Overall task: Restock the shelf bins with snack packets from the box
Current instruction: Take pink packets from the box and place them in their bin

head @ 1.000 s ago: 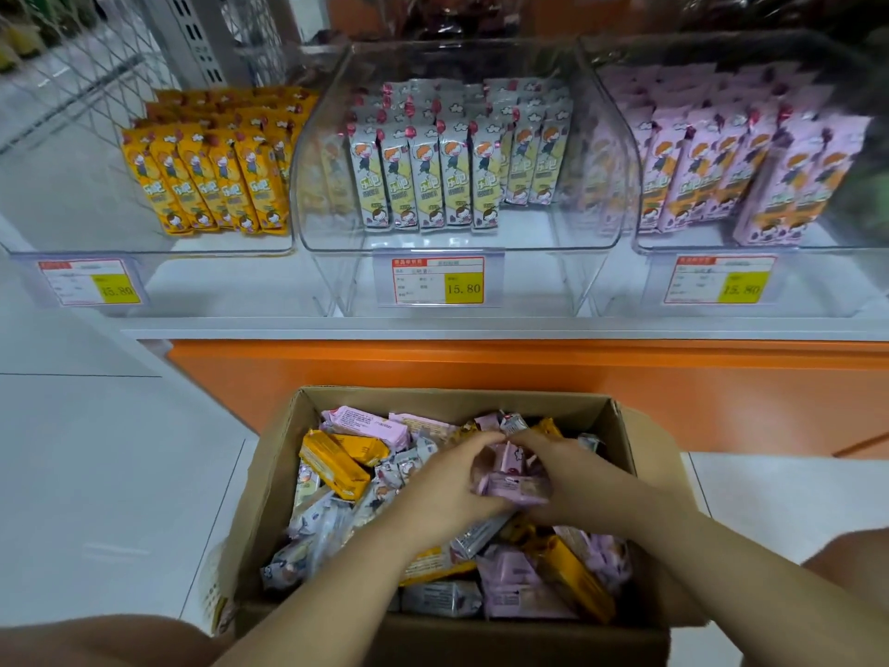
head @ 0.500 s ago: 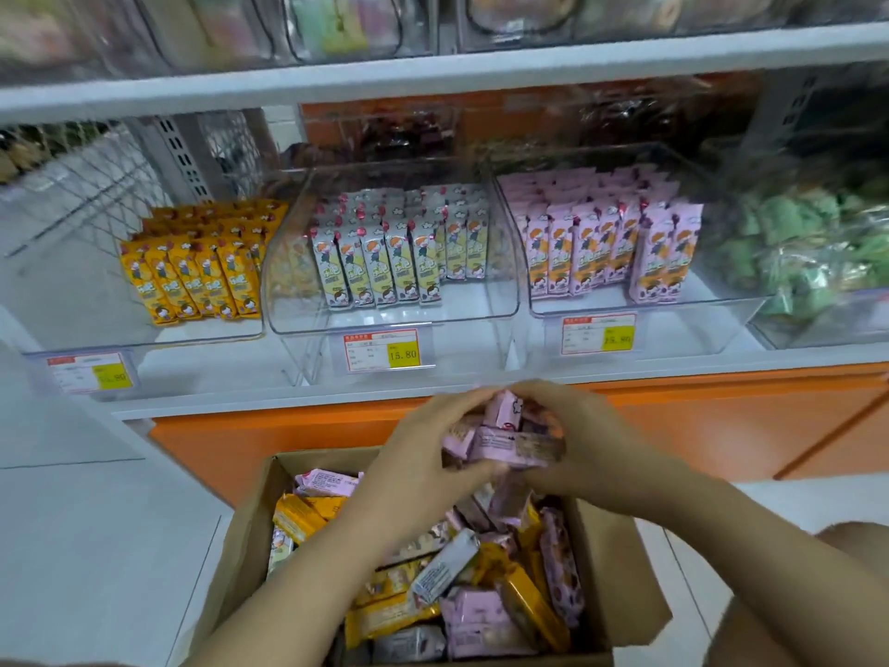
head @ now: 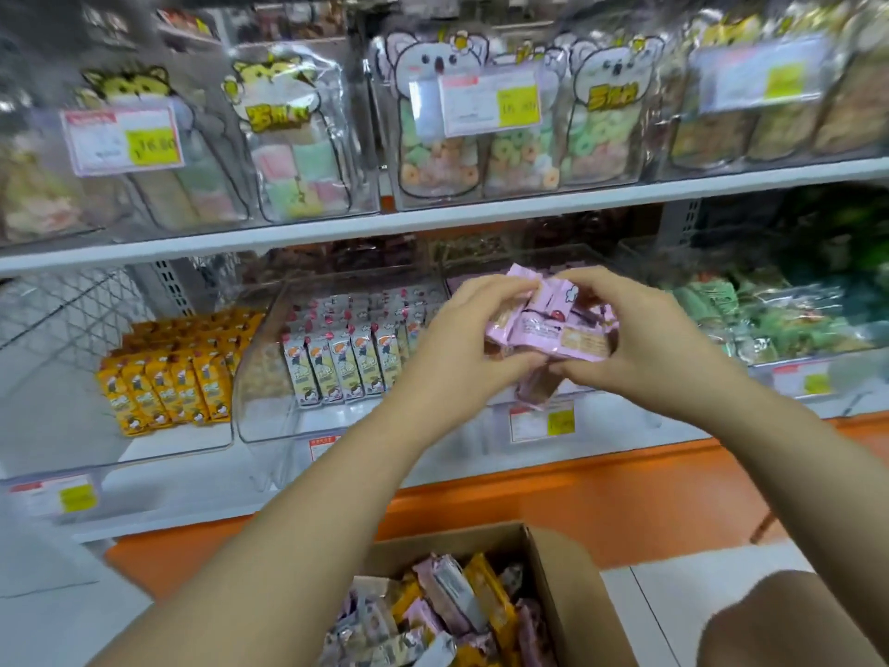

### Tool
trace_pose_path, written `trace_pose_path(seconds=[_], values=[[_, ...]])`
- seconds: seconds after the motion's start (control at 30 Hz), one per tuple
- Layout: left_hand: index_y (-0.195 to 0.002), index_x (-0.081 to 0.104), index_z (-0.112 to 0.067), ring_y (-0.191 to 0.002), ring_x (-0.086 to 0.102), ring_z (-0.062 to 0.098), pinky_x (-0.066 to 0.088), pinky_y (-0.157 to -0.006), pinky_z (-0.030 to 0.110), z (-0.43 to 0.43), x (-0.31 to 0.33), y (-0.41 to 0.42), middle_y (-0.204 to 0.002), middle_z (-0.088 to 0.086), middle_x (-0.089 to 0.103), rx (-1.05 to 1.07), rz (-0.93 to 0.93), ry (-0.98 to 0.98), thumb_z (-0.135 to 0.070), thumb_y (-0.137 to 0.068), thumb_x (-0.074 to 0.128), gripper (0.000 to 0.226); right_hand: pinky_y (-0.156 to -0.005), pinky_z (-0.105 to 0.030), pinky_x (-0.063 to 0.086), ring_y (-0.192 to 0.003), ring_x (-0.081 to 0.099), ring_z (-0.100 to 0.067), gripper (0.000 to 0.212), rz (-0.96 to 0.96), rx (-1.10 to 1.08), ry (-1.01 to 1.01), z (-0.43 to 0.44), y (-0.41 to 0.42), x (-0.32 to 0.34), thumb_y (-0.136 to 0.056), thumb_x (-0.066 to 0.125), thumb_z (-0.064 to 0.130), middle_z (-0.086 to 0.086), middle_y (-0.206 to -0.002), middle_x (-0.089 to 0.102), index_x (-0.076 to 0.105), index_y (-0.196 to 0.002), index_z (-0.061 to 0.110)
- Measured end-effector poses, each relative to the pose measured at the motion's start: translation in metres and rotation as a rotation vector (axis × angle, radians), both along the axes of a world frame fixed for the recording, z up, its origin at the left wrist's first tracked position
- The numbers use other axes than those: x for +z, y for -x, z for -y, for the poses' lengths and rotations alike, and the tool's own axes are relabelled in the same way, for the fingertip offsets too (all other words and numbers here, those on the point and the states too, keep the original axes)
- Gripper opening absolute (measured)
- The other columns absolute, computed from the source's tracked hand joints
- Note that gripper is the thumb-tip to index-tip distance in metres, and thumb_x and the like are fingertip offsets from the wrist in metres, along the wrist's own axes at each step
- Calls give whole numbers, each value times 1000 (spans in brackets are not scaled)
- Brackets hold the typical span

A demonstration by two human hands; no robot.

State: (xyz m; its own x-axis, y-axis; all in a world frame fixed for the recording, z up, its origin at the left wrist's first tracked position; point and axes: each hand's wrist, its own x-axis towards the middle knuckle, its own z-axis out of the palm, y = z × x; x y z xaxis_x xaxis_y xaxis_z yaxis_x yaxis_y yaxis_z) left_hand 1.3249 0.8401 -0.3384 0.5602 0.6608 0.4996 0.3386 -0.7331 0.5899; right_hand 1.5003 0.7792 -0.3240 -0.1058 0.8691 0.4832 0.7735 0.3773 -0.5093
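We hold a small bundle of pink snack packets [head: 548,324] between our two hands, well above the box [head: 572,613] and in front of the lower shelf. The left hand [head: 457,349] grips the left end of the bundle, with the fingers curled over the top and the thumb under it. The right hand [head: 644,344] is closed on the right end in the same way. The two thumbs nearly meet below the bundle, and one packet hangs down between them, looser than the others.

We judge this to be the carrying step: the packets are out of the box but not yet in a bin. The clear bin [head: 625,411] just behind the hands, above a price label [head: 542,421], is mostly hidden, so we cannot tell how full it is. To its left stand the bin of white packets [head: 336,363] and the rows of orange packets [head: 163,377], all upright. The next move probably calls for bringing the bundle over the front wall and setting the packets upright in a row, without dropping the loose one.
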Motion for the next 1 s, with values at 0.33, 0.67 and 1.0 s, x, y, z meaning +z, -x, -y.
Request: trace_pose_path(seconds=[0.33, 0.67, 1.0], values=[[-133, 53, -22, -119, 50, 14, 30, -82, 8, -79, -21, -65, -132, 1, 54, 44, -352, 76, -7, -83, 64, 53, -57, -8, 37, -73, 51, 2, 74, -66, -173, 274, -62, -65, -44, -75, 79, 28, 20, -106, 49, 39, -137, 27], [-126, 52, -33, -101, 60, 11, 44, -82, 22, -120, -36, -83, -123, -7, 58, 35, -641, 267, -39, -89, 62, 39, -37, -26, 41, -39, 50, -9, 48, -120, -111, 617, -92, -98, -56, -74, 77, 27, 4, -83, 55, 39, -100, 40], [-124, 53, -28, -79, 64, 14, 42, -69, 22, -134, -48, -97, -112, -3, 59, 42, -660, 347, -38, -92, 59, 34, -63, -19, 40, -76, 52, -5, 82, 141, -183, 690, -95, -107, -57, -84, 67, 40, 6, -105, 59, 15, -147, 41]])
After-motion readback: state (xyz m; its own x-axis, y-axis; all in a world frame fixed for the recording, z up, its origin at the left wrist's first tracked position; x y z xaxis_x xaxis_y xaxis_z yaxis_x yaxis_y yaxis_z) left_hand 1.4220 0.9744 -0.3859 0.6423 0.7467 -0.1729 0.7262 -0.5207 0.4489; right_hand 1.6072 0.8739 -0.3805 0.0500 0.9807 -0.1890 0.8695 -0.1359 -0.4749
